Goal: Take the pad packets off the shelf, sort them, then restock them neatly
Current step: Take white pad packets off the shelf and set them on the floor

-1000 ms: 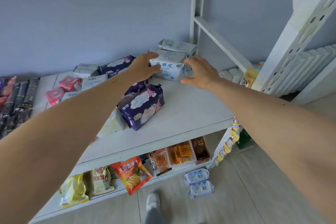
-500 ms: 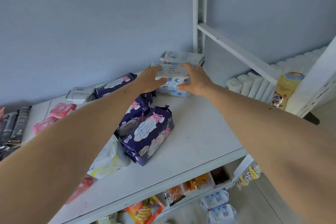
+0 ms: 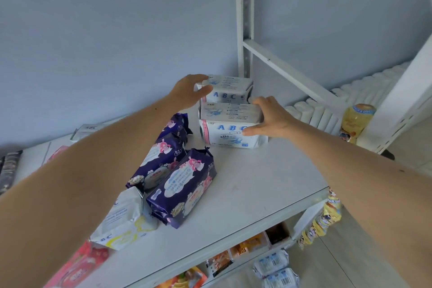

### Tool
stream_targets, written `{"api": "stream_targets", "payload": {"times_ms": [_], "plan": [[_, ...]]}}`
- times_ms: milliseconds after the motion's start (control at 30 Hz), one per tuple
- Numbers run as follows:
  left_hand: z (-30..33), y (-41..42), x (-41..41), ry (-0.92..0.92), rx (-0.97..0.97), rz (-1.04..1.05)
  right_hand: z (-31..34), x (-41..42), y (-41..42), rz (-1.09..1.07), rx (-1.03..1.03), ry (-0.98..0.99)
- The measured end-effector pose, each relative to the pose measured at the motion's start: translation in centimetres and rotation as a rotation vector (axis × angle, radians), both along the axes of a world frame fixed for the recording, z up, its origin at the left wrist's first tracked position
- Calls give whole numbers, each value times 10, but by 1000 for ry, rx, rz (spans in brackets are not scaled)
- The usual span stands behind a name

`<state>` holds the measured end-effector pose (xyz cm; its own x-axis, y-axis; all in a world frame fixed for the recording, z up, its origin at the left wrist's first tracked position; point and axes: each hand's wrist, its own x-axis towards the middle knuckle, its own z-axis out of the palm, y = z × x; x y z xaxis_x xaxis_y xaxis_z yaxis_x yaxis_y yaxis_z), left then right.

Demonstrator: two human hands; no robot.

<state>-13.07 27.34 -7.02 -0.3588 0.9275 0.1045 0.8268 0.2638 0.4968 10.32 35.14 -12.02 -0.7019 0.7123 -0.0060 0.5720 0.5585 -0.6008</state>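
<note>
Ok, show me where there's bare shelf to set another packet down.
Free: the shelf top between the purple packets, the front white ABC packet and the front edge. Crowded: the left end, where a yellow-and-white packet and red packets lie; the back corner holds a second ABC packet.

Both arms outstretched, left hand (image 3: 189, 91) and right hand (image 3: 268, 117) open-fingered.
</note>
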Motion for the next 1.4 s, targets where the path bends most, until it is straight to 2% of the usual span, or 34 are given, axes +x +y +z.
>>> {"api": "stream_targets", "payload": {"times_ms": [200, 433, 533, 700, 867, 1033, 1200, 1400], "plan": [[-11, 41, -17, 66, -197, -160, 1, 16, 2, 76, -77, -29], [-31, 73, -42, 278, -281, -286, -3, 16, 1, 63, -70, 24], [-29, 79, -46, 427, -303, -283, 0, 14, -2, 64, -56, 16], [-19, 82, -38, 551, -354, -263, 2, 15, -7, 66, -35, -23], [-26, 69, -34, 237, -323, -314, 1, 19, -13, 47, -57, -20], [-19, 55, -29, 116, -249, -233, 4, 27, -15, 22, -79, 6], [15, 36, -20, -122, -105, -119, 21, 33, -18, 3, -37, 72], [58, 2, 6, -96, -89, -89, 62, 40, -29, 24, -18, 181]]}}
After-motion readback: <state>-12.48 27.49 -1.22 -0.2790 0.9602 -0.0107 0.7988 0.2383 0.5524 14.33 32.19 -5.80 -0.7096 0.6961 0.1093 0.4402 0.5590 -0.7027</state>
